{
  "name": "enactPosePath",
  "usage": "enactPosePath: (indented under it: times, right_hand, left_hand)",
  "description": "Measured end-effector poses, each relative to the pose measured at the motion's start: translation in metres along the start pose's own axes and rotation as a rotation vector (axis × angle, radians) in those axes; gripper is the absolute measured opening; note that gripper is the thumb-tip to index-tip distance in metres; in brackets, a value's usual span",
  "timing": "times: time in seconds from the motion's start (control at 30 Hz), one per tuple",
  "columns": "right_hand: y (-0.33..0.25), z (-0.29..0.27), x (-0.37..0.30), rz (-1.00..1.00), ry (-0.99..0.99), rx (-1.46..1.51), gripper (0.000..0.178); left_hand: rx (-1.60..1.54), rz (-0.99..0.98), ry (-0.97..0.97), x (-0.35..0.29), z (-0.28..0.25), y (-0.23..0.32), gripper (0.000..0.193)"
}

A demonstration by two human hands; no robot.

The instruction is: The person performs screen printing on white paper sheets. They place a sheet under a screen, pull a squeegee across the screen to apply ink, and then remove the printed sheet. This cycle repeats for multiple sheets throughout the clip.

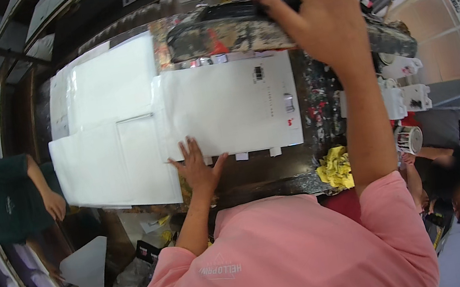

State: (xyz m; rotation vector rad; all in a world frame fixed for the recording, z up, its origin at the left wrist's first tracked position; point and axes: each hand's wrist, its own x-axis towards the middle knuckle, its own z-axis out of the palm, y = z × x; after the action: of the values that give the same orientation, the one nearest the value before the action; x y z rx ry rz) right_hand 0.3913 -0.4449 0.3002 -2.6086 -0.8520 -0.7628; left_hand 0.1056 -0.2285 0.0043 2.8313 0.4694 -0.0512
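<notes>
On table point(282, 165), left hand point(196, 167) flat, right hand point(318, 16) gripping squeegee point(223, 32)

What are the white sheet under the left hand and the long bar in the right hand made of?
White sheet: looks like thin matte paper or plastic film, flat, small tabs at its near edge. Long bar: dark, paint-caked tool, likely wood or rubber; its coating hides the base material.
</notes>
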Motion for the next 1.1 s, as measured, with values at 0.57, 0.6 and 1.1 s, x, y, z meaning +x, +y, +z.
enactPosePath:
  times: [0.57,0.6,1.1]
  right_hand:
    - [-0.008,0.015,-0.057,0.006,0.070,-0.049,0.065]
    - [-0.008,0.015,-0.058,-0.002,0.082,-0.049,0.065]
    - [-0.002,0.010,-0.044,0.029,0.032,0.073,0.066]
  left_hand:
    - [-0.169,0.204,0.506,0.034,-0.035,-0.083,0.059]
    - [-0.361,0.318,0.232,0.030,-0.011,-0.042,0.058]
    - [-0.034,0.509,-0.121,0.025,0.090,0.089,0.065]
